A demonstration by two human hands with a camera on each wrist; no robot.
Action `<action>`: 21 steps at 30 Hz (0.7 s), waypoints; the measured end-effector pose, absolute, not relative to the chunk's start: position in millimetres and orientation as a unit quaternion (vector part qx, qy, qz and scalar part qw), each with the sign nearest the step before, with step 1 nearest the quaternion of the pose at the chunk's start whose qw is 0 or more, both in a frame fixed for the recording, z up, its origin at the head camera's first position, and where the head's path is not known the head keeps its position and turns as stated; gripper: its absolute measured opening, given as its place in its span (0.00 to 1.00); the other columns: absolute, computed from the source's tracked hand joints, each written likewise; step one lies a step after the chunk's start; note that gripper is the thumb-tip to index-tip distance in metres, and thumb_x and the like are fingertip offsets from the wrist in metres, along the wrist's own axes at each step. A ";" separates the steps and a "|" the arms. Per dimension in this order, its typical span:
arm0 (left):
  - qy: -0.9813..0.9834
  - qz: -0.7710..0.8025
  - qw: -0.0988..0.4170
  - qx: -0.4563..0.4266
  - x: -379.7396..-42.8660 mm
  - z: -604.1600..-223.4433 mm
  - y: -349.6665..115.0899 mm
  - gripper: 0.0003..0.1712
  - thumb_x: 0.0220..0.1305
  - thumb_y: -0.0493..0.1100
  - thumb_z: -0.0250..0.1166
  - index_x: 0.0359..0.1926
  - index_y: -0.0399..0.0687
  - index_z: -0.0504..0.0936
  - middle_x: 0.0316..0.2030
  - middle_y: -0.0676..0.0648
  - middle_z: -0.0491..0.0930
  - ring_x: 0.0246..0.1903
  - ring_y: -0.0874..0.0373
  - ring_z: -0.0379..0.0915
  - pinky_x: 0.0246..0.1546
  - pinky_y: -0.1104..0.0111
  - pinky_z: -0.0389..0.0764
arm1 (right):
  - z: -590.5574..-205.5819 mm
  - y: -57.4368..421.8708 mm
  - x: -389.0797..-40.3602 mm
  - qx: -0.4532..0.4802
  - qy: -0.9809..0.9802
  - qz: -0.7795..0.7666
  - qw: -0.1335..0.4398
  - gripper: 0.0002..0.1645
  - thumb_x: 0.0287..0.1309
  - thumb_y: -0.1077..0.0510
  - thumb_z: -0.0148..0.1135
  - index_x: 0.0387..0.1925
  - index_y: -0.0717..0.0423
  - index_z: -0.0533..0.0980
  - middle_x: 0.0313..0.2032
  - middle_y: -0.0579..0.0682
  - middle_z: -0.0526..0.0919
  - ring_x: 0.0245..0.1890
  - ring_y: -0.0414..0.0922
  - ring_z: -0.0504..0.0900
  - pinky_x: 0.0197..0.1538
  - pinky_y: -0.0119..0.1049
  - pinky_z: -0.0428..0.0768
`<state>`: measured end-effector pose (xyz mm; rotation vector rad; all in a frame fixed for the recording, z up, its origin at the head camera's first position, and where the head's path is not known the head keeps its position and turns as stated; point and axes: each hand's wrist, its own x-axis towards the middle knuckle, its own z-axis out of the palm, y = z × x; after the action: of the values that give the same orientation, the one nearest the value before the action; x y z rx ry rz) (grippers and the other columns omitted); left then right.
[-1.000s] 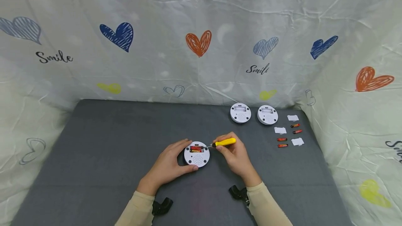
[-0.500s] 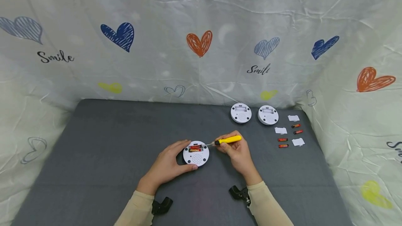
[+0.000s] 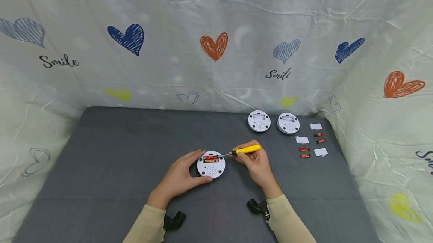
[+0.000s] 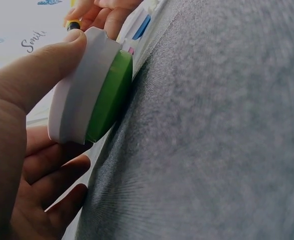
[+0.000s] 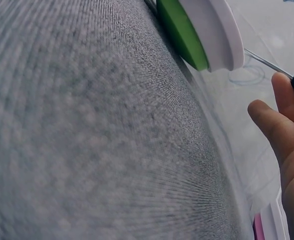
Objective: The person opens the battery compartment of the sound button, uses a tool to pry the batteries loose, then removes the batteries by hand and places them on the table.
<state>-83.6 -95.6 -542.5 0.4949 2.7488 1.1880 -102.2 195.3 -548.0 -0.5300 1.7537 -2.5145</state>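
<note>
A round white device (image 3: 212, 170) lies underside up on the table in the head view. Two red batteries (image 3: 211, 161) sit in its uncovered compartment. My left hand (image 3: 180, 173) grips the device at its left rim, thumb at the front edge and fingers behind. From the side, in the left wrist view, the device has a green lower part (image 4: 111, 95). My right hand (image 3: 256, 166) holds a screwdriver (image 3: 248, 149) by its yellow and black handle. The metal shaft (image 5: 269, 64) reaches to the right end of the upper battery; exact tip contact is too small to tell.
Two similar white devices (image 3: 259, 121) stand at the back right, their battery compartments bare. Beside them lie several loose batteries (image 3: 305, 156) and three white covers (image 3: 321, 152). A patterned cloth (image 3: 169, 70) hangs behind the grey table (image 3: 118, 153).
The screwdriver's handle has shifted a little to the right and up, and its angle is flatter. The device has slid very slightly left. In the last half second almost nothing moves.
</note>
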 end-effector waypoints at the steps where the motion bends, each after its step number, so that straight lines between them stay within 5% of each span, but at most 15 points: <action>1: 0.905 0.390 0.053 0.163 -83.8 -542.5 -95.6 0.56 0.53 0.66 0.86 0.78 0.51 0.77 0.75 0.42 0.75 0.75 0.38 0.70 0.70 0.37 0.73 | -547.9 195.6 -102.1 -0.170 0.564 -0.808 0.016 0.22 0.74 0.74 0.64 0.52 0.86 0.61 0.52 0.55 0.86 0.54 0.47 0.91 0.58 0.43 0.87; 13: 0.906 0.387 0.057 0.162 -83.6 -540.6 -95.1 0.56 0.53 0.66 0.86 0.78 0.51 0.77 0.75 0.42 0.75 0.74 0.39 0.71 0.70 0.37 0.74 | -547.8 197.2 -103.2 -0.174 0.571 -0.802 -0.006 0.19 0.75 0.75 0.62 0.52 0.85 0.62 0.49 0.55 0.86 0.50 0.49 0.92 0.55 0.42 0.89; 21: 0.904 0.390 0.052 0.169 -83.7 -542.0 -96.6 0.57 0.53 0.68 0.85 0.78 0.51 0.77 0.73 0.42 0.77 0.71 0.40 0.74 0.68 0.39 0.76 | -543.3 200.5 -104.4 -0.172 0.574 -0.801 -0.025 0.16 0.74 0.75 0.62 0.53 0.84 0.66 0.48 0.60 0.84 0.49 0.54 0.92 0.56 0.51 0.89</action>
<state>-83.7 -96.6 -542.0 0.5140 2.7491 1.1867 -104.4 200.5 -543.3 -0.5493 1.8316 -2.5563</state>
